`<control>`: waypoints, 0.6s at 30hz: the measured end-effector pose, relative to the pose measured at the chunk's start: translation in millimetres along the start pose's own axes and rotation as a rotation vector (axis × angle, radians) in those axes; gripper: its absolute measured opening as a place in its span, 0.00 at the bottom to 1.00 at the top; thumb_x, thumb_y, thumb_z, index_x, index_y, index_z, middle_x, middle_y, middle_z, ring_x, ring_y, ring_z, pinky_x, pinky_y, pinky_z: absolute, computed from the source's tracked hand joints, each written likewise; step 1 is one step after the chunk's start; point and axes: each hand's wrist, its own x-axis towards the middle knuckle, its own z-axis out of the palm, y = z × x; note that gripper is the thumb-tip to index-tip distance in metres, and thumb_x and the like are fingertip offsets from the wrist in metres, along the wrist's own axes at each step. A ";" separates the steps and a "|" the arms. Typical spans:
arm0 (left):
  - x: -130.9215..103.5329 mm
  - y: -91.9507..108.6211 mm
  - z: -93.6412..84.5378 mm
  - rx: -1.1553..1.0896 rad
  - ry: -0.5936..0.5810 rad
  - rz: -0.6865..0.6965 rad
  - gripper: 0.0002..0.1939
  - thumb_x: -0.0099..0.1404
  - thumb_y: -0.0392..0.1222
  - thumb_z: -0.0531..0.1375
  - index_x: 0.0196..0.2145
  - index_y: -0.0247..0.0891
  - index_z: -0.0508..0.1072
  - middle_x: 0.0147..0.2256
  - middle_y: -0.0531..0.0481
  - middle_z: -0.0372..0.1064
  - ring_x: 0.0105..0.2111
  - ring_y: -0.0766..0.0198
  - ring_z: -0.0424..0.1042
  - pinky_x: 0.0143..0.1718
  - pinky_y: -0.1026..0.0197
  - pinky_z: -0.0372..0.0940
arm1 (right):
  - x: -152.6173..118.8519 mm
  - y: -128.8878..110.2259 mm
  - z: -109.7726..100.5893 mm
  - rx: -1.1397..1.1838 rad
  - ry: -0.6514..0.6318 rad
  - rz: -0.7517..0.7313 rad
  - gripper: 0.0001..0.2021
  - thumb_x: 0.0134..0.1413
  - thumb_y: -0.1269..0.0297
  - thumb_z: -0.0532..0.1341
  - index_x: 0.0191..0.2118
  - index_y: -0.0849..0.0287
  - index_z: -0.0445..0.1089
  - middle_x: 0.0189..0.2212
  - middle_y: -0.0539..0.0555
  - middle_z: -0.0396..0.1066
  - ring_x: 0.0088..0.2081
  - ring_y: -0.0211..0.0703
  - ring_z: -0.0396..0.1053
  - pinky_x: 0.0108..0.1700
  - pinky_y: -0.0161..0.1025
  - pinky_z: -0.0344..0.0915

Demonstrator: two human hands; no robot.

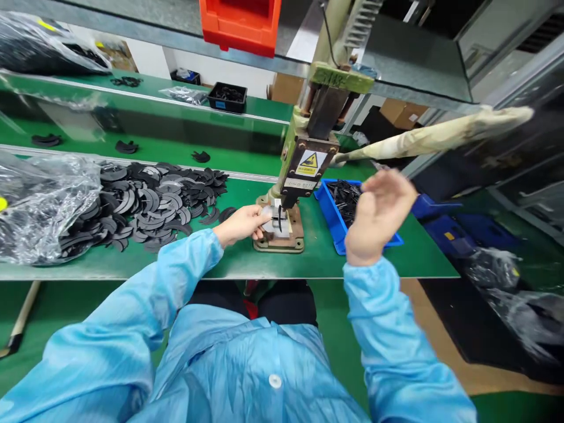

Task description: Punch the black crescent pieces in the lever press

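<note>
My left hand [244, 224] is at the base of a hand press [308, 158], thumb and fingers closed at the left side of a small metal fixture [282, 226]. What lies between the fingertips is too small to make out. A thin black curved piece [279, 217] stands in the fixture, right under the press ram. My right hand [379, 211] is raised over a blue bin [337, 235] of slim black parts, below the cloth-wrapped press lever [440, 135] and apart from it. Its fingers are somewhat blurred, loosely bent and away from the thumb, with nothing visible in them.
A large pile of black crescent-shaped pieces [163, 202] spreads over the green bench left of the press, partly under a clear plastic bag [48, 205]. An orange bin [240, 26] hangs above. A small black box [227, 97] of parts sits on the back ledge.
</note>
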 end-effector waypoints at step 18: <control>-97.4 7.0 24.3 0.005 -0.242 0.047 0.26 0.66 0.64 0.71 0.35 0.39 0.69 0.17 0.56 0.67 0.15 0.68 0.68 0.17 0.69 0.61 | -171.2 -24.2 25.6 0.005 -0.455 0.374 0.12 0.64 0.50 0.68 0.39 0.53 0.74 0.38 0.52 0.77 0.40 0.41 0.75 0.45 0.41 0.75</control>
